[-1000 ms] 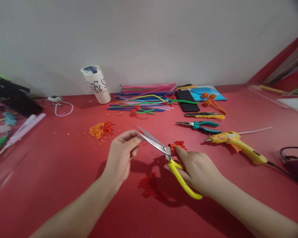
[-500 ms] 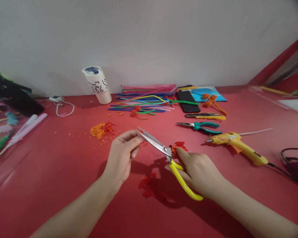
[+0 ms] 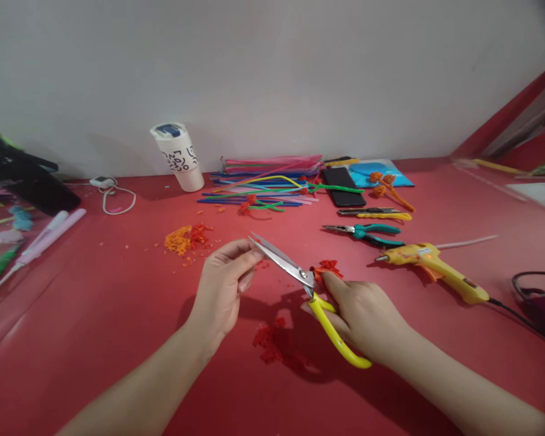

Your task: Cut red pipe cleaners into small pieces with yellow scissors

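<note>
One patch of red scraps (image 3: 272, 346) is lying nearest, below two hands. The right hand (image 3: 362, 312) is grasping one pair of scissors (image 3: 285, 264) by the handles and touching one orange-red tuft (image 3: 329, 266). The scissors are spanning the gap between the hands, their long axis slanting forward and leftward from the right; the left hand (image 3: 231, 260) is the nearer to the tips, pinching one red bit (image 3: 258, 241), mostly hidden. Beyond, one glue gun (image 3: 445, 267), one pile (image 3: 186, 238) and one pliers (image 3: 360, 231) are resting; farthest, one phone (image 3: 342, 186), uncountably many stems (image 3: 272, 163) and one cup (image 3: 180, 158) are lining the wall (image 3: 272, 72).
</note>
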A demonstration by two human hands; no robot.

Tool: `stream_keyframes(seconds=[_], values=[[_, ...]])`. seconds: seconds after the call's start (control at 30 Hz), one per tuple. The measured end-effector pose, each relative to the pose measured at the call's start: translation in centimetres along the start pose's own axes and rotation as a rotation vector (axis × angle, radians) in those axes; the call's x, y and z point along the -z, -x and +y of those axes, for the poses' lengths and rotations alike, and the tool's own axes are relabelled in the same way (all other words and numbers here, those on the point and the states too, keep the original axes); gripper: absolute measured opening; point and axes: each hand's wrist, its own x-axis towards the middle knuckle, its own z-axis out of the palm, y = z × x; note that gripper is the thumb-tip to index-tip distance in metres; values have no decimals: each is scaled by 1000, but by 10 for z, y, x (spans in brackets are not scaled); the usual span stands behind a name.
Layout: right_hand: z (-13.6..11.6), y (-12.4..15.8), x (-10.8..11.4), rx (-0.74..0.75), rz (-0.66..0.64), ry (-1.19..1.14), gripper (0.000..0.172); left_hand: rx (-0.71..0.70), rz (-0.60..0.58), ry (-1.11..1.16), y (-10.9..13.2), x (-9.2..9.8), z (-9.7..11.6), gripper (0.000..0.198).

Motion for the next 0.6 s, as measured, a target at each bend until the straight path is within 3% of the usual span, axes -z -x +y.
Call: stream_keyframes(seconds=[0.6], values=[[1, -1, -2, -21, 2, -10, 37, 0, -11, 11, -1, 1, 0, 4]])
